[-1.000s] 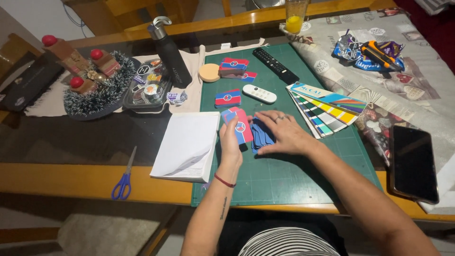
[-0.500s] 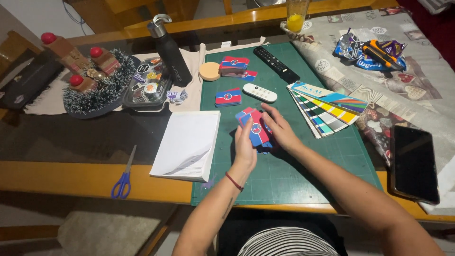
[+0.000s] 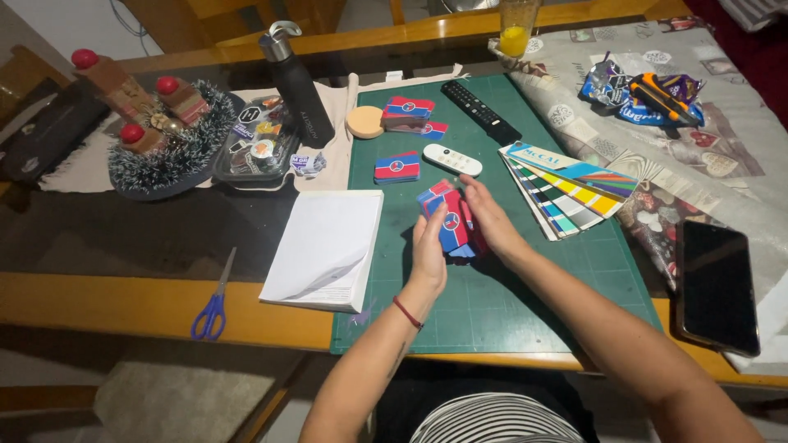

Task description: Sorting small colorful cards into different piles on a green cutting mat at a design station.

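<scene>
Over the green cutting mat (image 3: 525, 303), my left hand (image 3: 428, 254) and my right hand (image 3: 489, 220) together hold a stack of small red and blue cards (image 3: 450, 221), lifted and tilted on edge. The left hand backs the stack from the left, the right hand closes on it from the right. A second small pile of the same cards (image 3: 397, 166) lies flat on the mat just beyond, and a third pile (image 3: 408, 111) sits further back next to a round cork disc (image 3: 365, 121).
A white paper pad (image 3: 326, 246) lies left of the mat, blue scissors (image 3: 213, 303) near the table edge. White remote (image 3: 452, 159), black remote (image 3: 481, 110), fanned colour swatches (image 3: 566, 190), black bottle (image 3: 297, 84), dark phone (image 3: 717, 283) and a juice glass (image 3: 516, 29) surround the mat.
The card stack lay under both hands on the mat a second ago. Both hands have gathered it and raised it upright above the mat.
</scene>
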